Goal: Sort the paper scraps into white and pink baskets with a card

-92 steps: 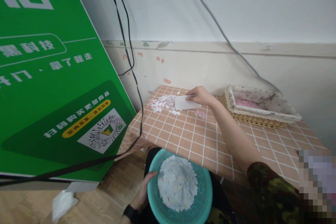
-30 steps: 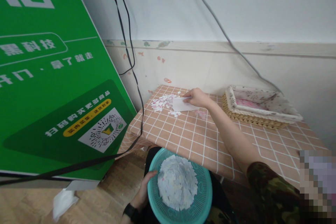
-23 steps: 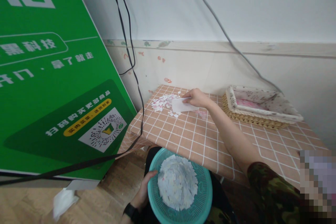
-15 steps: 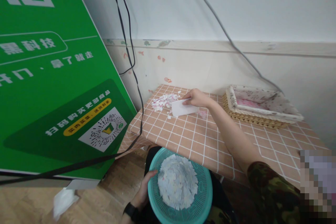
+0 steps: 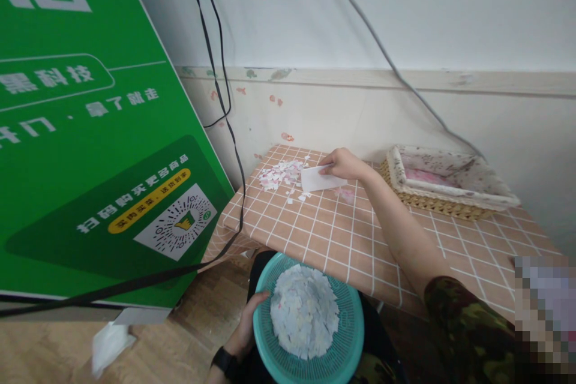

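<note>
My right hand point(image 5: 341, 165) pinches a white card point(image 5: 320, 180) by its upper edge, just above the tabletop. Left of the card lies a loose heap of torn paper bits point(image 5: 279, 174), white and pink, with a few stray pieces around it. On my lap sits a teal plastic basket point(image 5: 353, 318) with slotted sides. A mound of pale paper pulp or wet scraps point(image 5: 305, 312) fills its middle. My left hand point(image 5: 252, 315) grips the basket's left rim, thumb over the edge and the other fingers hidden.
A wicker basket point(image 5: 443, 207) with a patterned cloth lining stands at the table's right, by the wall. Black cables point(image 5: 233, 138) hang down the left side, before a large green sign point(image 5: 54, 150). A white plastic bag point(image 5: 110, 348) lies on the floor.
My right hand has moved slightly right and back with the card, away from the heap. Some scraps now show below the card. The left hand and teal basket have stayed put.
</note>
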The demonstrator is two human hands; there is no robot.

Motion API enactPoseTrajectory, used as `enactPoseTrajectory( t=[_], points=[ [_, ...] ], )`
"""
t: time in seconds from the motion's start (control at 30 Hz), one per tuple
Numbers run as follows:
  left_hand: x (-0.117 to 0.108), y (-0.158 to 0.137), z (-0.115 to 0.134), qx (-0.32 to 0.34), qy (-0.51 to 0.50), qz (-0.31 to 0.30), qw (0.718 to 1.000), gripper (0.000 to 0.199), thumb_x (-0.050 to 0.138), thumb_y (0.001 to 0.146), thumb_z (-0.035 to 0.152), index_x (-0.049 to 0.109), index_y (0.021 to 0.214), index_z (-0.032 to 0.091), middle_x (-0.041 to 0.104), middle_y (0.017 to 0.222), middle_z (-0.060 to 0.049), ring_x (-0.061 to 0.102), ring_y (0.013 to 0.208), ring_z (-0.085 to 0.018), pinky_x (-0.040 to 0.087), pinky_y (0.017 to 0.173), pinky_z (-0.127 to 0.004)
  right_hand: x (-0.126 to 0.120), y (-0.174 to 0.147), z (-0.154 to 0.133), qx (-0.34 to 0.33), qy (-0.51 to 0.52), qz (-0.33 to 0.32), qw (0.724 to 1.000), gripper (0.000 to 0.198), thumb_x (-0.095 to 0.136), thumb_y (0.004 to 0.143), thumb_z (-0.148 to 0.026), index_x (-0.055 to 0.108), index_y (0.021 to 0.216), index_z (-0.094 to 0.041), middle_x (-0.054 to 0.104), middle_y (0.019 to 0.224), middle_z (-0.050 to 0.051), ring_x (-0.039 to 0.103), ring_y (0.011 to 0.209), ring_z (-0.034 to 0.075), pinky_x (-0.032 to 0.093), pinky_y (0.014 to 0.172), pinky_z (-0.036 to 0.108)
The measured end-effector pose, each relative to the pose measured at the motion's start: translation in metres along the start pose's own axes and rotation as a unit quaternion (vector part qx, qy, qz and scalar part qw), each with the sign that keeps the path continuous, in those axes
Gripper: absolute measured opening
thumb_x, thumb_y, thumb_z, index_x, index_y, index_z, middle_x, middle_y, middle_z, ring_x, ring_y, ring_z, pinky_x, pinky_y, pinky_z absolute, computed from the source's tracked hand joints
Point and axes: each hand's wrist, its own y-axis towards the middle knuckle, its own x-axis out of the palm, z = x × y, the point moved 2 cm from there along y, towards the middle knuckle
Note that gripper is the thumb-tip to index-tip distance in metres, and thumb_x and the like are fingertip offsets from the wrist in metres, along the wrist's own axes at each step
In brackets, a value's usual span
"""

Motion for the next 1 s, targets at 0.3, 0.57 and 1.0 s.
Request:
enactPoseTrajectory(
  t=[0.3,0.57,1.0],
  points=[
    [0.003,-0.001,-0.001,0.005,0.003,-0.011,1.000,0.030,0.059,0.077,0.034,0.074,0.088,0.011,0.078,0.083,-0.006,0.068,0.091,-0.032,0.044,0.096,-0.044,-0.007,-0.004,0.003,0.012,0.001,-0.015,1.000,0.028,0.061,0.073,-0.020,0.075,0.096,-0.018,0.074,0.082,0.003,0.062,0.070,0.016,0.043,0.062,0.024],
    [0.008,-0.004,0.003,-0.002,0.013,-0.009,1.000,0.032,0.059,0.076,0.035,0.074,0.091,0.010,0.078,0.085,-0.008,0.067,0.095,-0.032,0.044,0.095,-0.042,-0.004,-0.001,0.003,-0.011,-0.001,0.061,0.998,0.028,0.059,0.079,-0.024,0.073,0.102,-0.017,0.074,0.089,0.005,0.063,0.075,0.017,0.044,0.066,0.025],
    [0.002,0.000,-0.001,-0.006,-0.009,-0.010,1.000,0.032,0.062,0.074,0.034,0.074,0.090,0.008,0.077,0.087,-0.012,0.068,0.089,-0.031,0.043,0.095,-0.045,0.018,0.008,-0.004,-0.036,-0.033,0.056,0.997,0.027,0.057,0.082,-0.022,0.073,0.103,-0.019,0.073,0.097,0.007,0.065,0.082,0.018,0.044,0.075,0.027]
  ],
)
